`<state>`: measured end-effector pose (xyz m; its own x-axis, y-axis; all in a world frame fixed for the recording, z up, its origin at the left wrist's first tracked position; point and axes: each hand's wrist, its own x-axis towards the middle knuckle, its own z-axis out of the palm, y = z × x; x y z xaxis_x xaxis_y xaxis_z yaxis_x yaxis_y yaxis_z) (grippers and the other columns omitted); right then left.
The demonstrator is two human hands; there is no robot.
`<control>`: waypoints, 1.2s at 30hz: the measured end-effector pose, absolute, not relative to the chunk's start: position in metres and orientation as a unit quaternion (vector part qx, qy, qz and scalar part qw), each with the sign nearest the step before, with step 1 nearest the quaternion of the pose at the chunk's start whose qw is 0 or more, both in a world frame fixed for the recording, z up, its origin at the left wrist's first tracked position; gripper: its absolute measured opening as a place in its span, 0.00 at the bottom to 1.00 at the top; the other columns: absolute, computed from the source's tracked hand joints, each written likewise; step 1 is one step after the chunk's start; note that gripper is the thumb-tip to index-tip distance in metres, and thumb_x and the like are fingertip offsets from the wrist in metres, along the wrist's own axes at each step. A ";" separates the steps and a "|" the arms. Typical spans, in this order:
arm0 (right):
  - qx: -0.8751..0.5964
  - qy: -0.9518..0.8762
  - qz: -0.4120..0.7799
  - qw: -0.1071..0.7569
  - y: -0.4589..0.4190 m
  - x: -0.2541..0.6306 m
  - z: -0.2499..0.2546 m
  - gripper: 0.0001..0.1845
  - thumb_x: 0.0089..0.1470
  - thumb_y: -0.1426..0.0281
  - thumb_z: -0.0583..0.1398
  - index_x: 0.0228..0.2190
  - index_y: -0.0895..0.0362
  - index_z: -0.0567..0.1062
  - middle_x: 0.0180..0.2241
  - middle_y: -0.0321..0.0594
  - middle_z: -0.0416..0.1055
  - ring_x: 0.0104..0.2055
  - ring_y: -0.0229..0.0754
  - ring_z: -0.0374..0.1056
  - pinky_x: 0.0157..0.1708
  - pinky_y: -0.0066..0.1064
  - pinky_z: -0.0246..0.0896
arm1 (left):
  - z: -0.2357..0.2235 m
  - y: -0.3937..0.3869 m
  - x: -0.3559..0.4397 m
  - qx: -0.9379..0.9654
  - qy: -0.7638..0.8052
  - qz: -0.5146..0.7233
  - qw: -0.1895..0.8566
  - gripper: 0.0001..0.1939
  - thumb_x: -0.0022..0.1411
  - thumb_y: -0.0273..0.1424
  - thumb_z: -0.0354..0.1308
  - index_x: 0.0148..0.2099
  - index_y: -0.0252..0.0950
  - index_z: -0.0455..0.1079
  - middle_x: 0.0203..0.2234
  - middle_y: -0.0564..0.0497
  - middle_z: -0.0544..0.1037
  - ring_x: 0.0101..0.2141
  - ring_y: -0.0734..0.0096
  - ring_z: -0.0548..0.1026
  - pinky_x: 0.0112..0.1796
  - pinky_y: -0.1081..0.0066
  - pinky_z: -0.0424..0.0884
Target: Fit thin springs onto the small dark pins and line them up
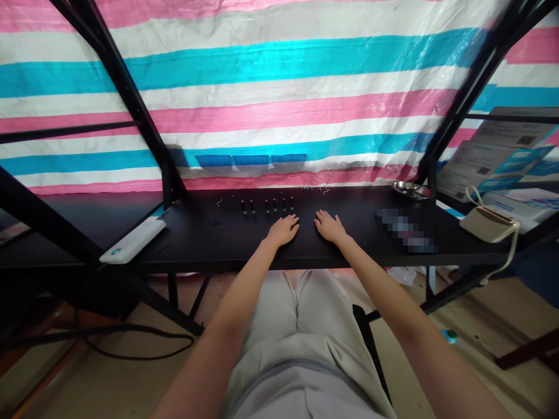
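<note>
Both my hands rest palm down on the black table [209, 244], apart from each other. My left hand [283, 230] lies flat with its fingers stretched out and holds nothing. Just beyond it stands a row of several small dark cylinders with light ends [275, 205], too small to name. My right hand [330, 226] is flat too, fingers a little spread, nothing in it. Farther back, near the table's rear edge, lie tiny whitish pieces [306, 188] in a short line, with a few more loose bits [219, 202] to the left.
A shiny metal dish [411, 190] sits at the back right, behind a blurred-out item [406, 231]. On the left lies a white power strip-like block [133, 241]. A beige pouch with a cord [488, 224] is at the right end. Black frame posts [151, 131] flank the striped sheet [297, 81].
</note>
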<state>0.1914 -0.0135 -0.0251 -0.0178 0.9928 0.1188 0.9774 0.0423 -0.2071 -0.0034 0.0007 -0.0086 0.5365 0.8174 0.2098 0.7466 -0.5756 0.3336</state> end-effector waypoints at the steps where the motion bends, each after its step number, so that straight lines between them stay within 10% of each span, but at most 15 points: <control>1: -0.685 -0.718 0.037 0.121 -0.013 0.192 -0.025 0.26 0.62 0.65 0.42 0.59 0.56 0.56 0.63 0.45 0.48 0.64 0.46 0.43 0.59 0.53 0.36 | -0.008 0.001 -0.004 0.859 0.455 0.209 0.109 0.20 0.63 0.36 0.44 0.52 0.38 0.69 0.54 0.47 0.69 0.54 0.63 0.66 0.54 0.64 0.59; 7: -0.630 -0.750 0.084 0.184 0.004 0.185 -0.022 0.22 0.60 0.65 0.48 0.55 0.54 0.64 0.60 0.44 0.55 0.63 0.46 0.48 0.59 0.52 0.38 | -0.006 0.005 -0.011 0.743 0.518 0.396 0.149 0.17 0.61 0.37 0.47 0.31 0.36 0.76 0.25 0.49 0.78 0.30 0.67 0.76 0.36 0.71 0.68; 13: -0.638 -0.713 0.063 0.284 0.038 0.156 -0.020 0.22 0.51 0.64 0.58 0.47 0.59 0.71 0.48 0.47 0.69 0.51 0.46 0.64 0.51 0.37 0.56 | -0.001 0.002 -0.014 0.708 0.537 0.437 0.141 0.17 0.60 0.37 0.47 0.27 0.36 0.73 0.19 0.50 0.74 0.24 0.71 0.72 0.30 0.73 0.64; 22: -0.673 -0.658 0.086 0.326 0.065 0.127 -0.017 0.12 0.46 0.62 0.62 0.34 0.53 0.76 0.44 0.41 0.71 0.48 0.47 0.65 0.47 0.37 0.56 | 0.003 -0.004 -0.012 0.720 0.542 0.418 0.114 0.17 0.60 0.36 0.47 0.24 0.36 0.71 0.19 0.50 0.73 0.24 0.71 0.69 0.29 0.74 0.60; 36: -0.537 -0.786 0.014 0.305 0.009 0.152 -0.019 0.05 0.50 0.70 0.57 0.31 0.57 0.72 0.34 0.41 0.71 0.37 0.41 0.65 0.38 0.31 0.56 | -0.008 0.006 -0.012 0.754 0.459 0.433 0.182 0.20 0.55 0.34 0.57 0.51 0.39 0.66 0.33 0.53 0.76 0.24 0.77 0.69 0.32 0.75 0.66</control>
<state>0.1517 0.0091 -0.0188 -0.2368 0.8528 0.4655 0.8360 0.4230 -0.3495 -0.0117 0.0063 -0.0078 0.2039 0.8499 0.4859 0.5350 -0.5124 0.6717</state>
